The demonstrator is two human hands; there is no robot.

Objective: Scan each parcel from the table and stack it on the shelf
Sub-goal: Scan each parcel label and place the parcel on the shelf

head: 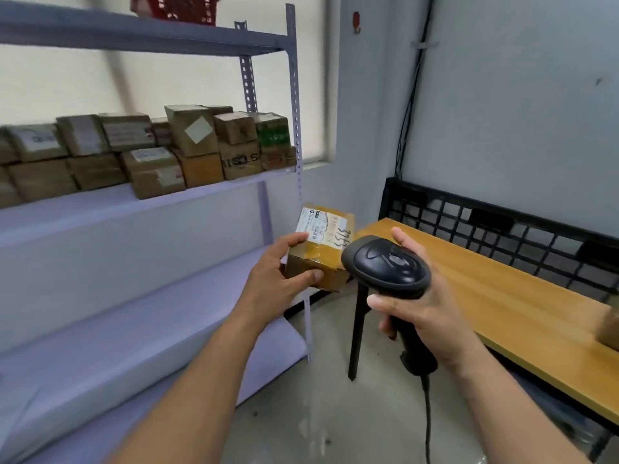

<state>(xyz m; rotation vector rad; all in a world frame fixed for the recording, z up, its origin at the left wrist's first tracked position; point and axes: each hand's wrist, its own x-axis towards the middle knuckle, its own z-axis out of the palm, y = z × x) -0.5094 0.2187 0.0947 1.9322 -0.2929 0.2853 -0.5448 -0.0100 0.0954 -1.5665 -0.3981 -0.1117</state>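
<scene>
My left hand (273, 267) grips a small brown cardboard parcel (326, 251) in the air, its white shipping label facing up. My right hand (423, 308) holds a black barcode scanner (385, 267) by its handle, the scanner head just right of the parcel. Several taped cardboard parcels (147, 152) stand stacked in two layers on the middle board of the grey metal shelf (140, 209) at the left. The wooden table (502, 296) runs along the right wall, and another brown parcel (609, 328) shows partly at the right edge.
The shelf's lower boards (100, 346) lie below the stacked row. A red basket (181, 8) sits on the top board. A black wire rack (485, 222) lines the table's back. The scanner's cable (427, 426) hangs toward the floor. A shelf upright (296, 128) stands near the parcel.
</scene>
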